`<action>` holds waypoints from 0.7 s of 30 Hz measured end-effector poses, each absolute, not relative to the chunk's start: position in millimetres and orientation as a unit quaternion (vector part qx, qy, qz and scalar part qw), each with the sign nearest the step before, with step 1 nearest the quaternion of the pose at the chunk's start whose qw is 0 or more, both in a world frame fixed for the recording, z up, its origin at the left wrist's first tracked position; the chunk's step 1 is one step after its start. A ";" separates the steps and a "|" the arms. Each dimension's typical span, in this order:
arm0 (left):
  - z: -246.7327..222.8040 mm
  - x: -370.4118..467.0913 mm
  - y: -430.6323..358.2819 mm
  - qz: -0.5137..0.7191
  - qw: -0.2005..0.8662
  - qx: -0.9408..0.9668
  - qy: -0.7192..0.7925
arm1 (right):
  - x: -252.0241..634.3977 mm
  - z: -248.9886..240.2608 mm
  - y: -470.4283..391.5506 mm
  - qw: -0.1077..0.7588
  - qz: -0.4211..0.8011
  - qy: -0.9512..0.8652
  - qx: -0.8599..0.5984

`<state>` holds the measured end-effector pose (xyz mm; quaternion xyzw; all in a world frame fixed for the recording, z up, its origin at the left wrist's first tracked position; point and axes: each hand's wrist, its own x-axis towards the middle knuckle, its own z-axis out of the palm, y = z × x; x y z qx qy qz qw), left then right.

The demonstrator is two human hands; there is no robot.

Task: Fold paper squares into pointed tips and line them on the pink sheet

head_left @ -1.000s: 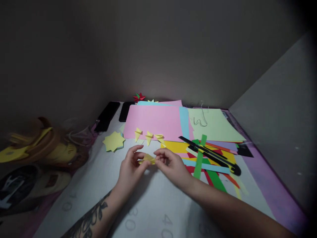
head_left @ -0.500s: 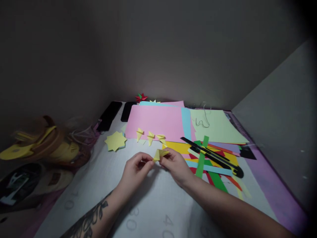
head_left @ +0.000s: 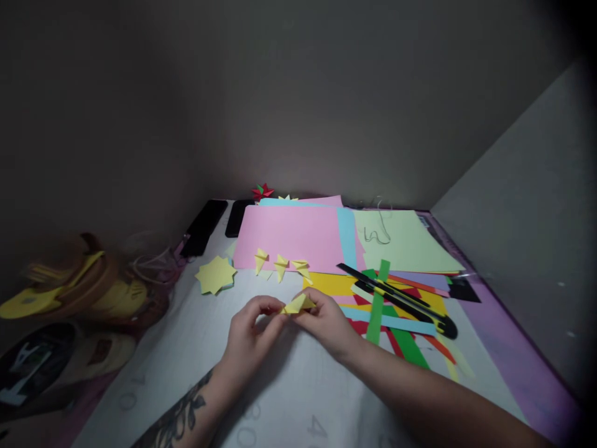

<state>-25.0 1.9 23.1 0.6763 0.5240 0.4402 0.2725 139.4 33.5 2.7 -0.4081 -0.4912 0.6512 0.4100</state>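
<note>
A small folded yellow paper piece (head_left: 298, 304) is pinched between both hands above the white mat. My left hand (head_left: 254, 326) grips its left tip with thumb and forefinger closed. My right hand (head_left: 329, 323) holds the other end, its fingers partly hidden behind the paper. Just beyond lie three similar folded yellow paper pieces (head_left: 281, 267) in a row, at the near edge of a pink sheet (head_left: 289, 233). To the left rests a stack of yellow eight-pointed paper stars (head_left: 216, 274).
Right of my hands, a black and yellow box cutter (head_left: 410, 305) lies over coloured paper strips (head_left: 401, 320). Pale green sheets (head_left: 405, 236) sit behind it. Two dark phones (head_left: 208, 224) and a red paper star (head_left: 263, 191) are at the back. Blurred bags (head_left: 93, 342) stand at left.
The yellow paper piece has been tilted flatter between my fingers, and both hands have shifted slightly left. The view has tipped a little, so the table things appear lower.
</note>
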 end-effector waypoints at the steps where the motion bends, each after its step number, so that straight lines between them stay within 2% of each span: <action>1: 22.5 -26.0 2.0 0.442 0.241 0.700 0.506 | 139.4 2.3 33.8 0.411 0.648 -0.493 -0.411; 6: 19.4 -27.2 4.1 0.452 0.146 0.786 0.397 | 139.9 0.6 34.5 0.412 0.644 -0.491 -0.419; 10: 16.8 -27.7 4.4 0.450 0.110 0.802 0.377 | 139.4 0.3 33.3 0.425 0.662 -0.461 -0.411; 21: 19.2 -27.5 5.6 0.460 0.182 0.747 0.444 | 137.9 -2.6 31.6 0.422 0.722 -0.409 -0.364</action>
